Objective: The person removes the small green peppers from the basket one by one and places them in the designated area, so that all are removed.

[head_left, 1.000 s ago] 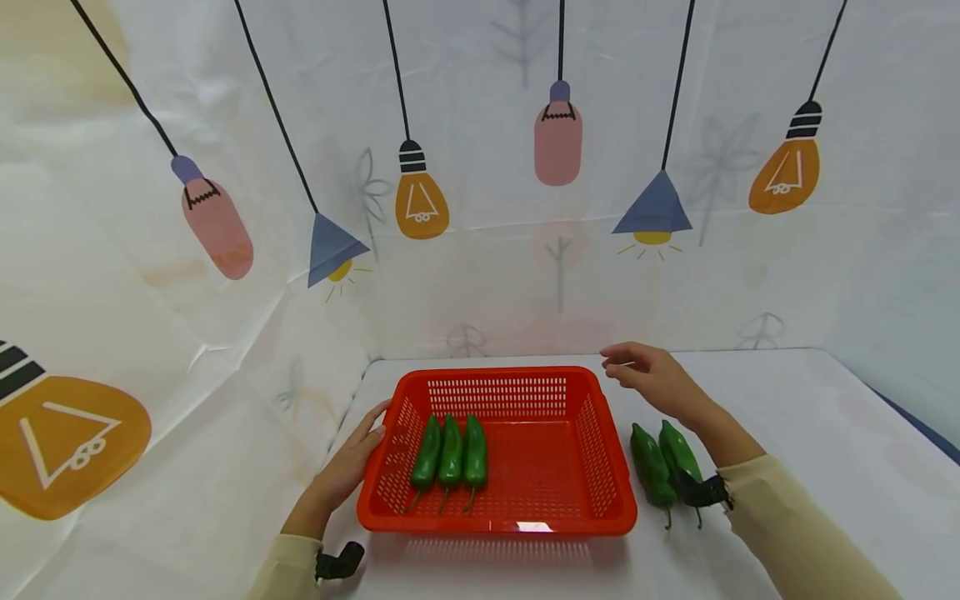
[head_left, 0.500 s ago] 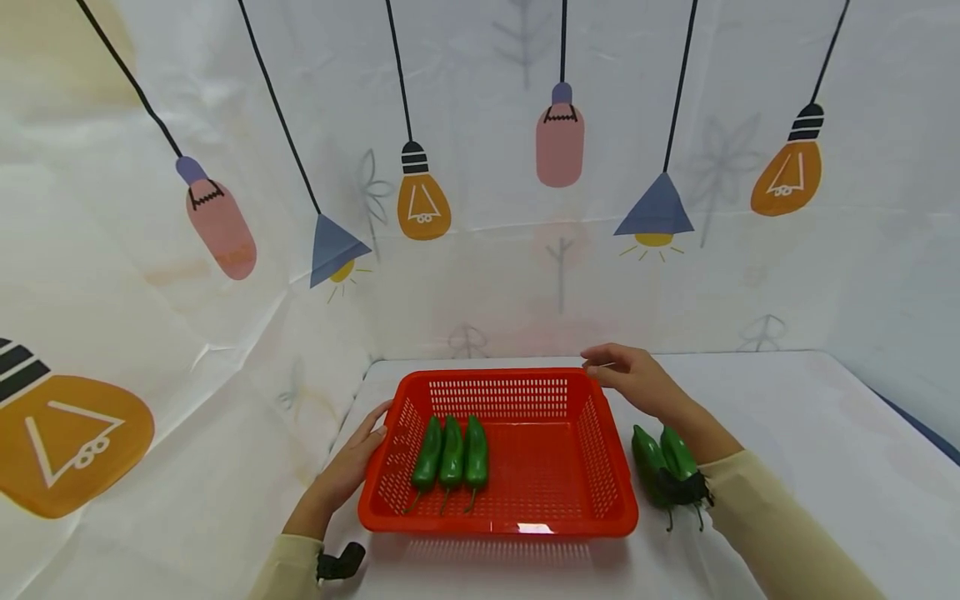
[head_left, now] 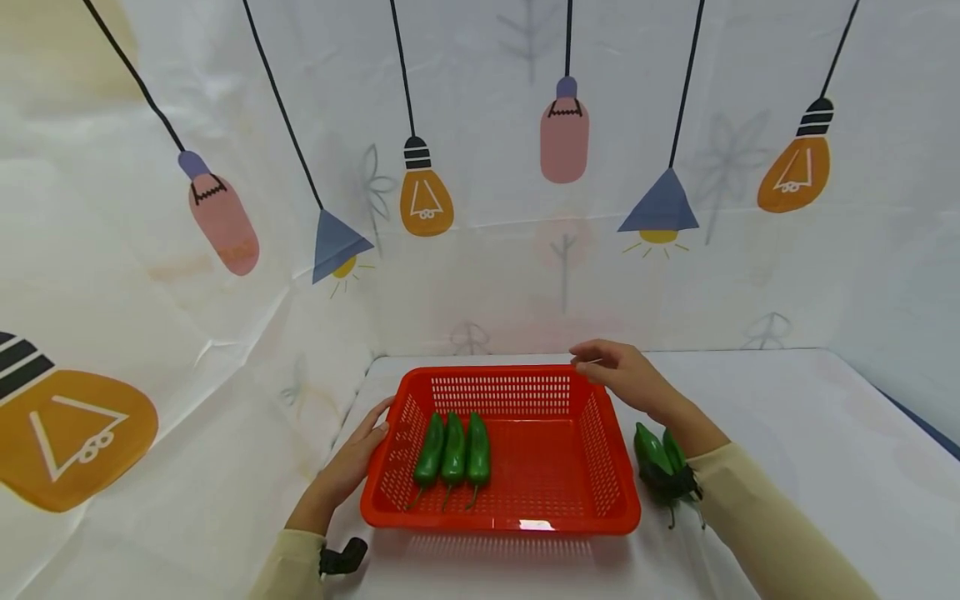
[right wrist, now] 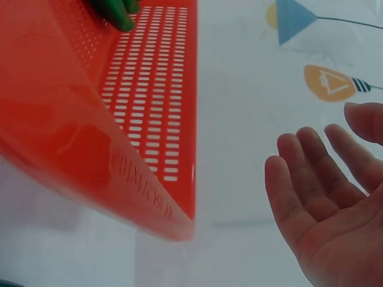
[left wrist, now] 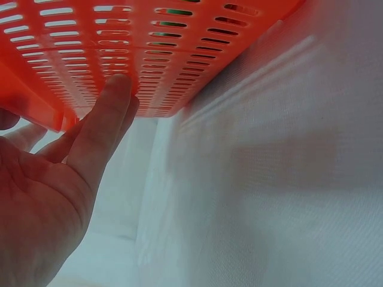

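L hand [head_left: 356, 458], fingers straight, touches red rect. plastic basket [head_left: 442, 522] at L edge, prob. steadying it; R hand [head_left: 626, 377] empty, fingers relaxed, nr far-R corner.

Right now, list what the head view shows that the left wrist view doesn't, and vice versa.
Head view only: the bare right hand and two glossy green peppers outside the red slotted plastic basket.
Left wrist view only: the outer face of the basket's left wall.
Both: the basket, the bare left hand touching it, and, through slots in the wrist view, green of the peppers inside.
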A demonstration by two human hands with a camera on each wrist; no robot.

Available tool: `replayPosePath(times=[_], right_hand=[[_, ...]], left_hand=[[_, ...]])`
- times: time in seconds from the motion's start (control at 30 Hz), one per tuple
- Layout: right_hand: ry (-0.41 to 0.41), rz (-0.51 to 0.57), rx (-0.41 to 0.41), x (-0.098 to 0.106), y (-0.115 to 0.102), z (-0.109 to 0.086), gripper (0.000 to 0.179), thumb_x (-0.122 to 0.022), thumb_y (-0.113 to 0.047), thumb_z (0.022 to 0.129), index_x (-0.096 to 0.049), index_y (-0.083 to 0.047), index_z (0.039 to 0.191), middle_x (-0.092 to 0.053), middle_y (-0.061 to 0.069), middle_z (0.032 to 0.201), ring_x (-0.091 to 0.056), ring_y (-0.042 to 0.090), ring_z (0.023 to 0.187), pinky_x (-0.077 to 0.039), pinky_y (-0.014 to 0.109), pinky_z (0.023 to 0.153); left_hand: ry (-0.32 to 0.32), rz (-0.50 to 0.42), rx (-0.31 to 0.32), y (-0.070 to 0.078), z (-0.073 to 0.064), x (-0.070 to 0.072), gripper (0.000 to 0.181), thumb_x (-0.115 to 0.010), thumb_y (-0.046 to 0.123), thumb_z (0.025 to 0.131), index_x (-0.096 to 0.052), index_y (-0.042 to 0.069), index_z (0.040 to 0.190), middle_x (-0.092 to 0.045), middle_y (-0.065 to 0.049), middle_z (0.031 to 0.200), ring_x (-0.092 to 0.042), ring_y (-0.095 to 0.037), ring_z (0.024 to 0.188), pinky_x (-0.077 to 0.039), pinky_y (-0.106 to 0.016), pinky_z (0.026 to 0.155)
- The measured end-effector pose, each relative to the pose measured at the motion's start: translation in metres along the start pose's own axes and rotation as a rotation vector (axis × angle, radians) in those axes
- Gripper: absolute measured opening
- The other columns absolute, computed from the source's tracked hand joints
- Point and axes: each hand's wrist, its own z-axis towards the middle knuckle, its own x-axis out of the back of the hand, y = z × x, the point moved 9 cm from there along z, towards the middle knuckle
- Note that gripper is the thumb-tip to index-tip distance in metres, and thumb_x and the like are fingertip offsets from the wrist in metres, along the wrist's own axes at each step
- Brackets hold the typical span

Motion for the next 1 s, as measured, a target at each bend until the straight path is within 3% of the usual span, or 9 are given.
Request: replayPosePath(times=[0.37,0.73,1.0], right_hand=[[-0.036,0.023,-0.005,-0.017,0.002,0.011,0.037,-0.06,-0.019,0.103,-0.059,0.002,0.134,-0.065,0.019,0.126,-0.065,0.032,0.11,-0.053,0.052,0.093],[-0.063,0.02,0.029,-0.03,-0.004,0.021,0.036,-0.06,-0.018,0.103,-0.059,0.001,0.134,-0.063,0.022,0.128,-0.063,0.036,0.115,-0.052,0.051,0.095],[-0.089,0.02,0.03,-0.044,0.001,0.029,0.034,-0.06,-0.017,0.103,-0.061,0.002,0.131,-0.063,0.021,0.126,-0.062,0.039,0.112,-0.053,0.053,0.093]], left_hand=[[0.003,0.007,0.005,0.0,0.001,-0.002,0.053,-0.033,0.033,0.112,-0.018,0.023,0.162,-0.041,-0.023,0.151,-0.06,-0.032,0.118,-0.054,-0.036,0.091],[0.039,0.016,0.008,0.002,0.0,0.001,0.051,-0.034,0.031,0.112,-0.022,0.024,0.161,-0.042,-0.02,0.152,-0.058,-0.032,0.121,-0.052,-0.038,0.095],[0.023,0.01,0.006,0.001,0.0,0.0,0.052,-0.034,0.032,0.112,-0.021,0.023,0.162,-0.04,-0.022,0.153,-0.059,-0.033,0.12,-0.053,-0.039,0.094]])
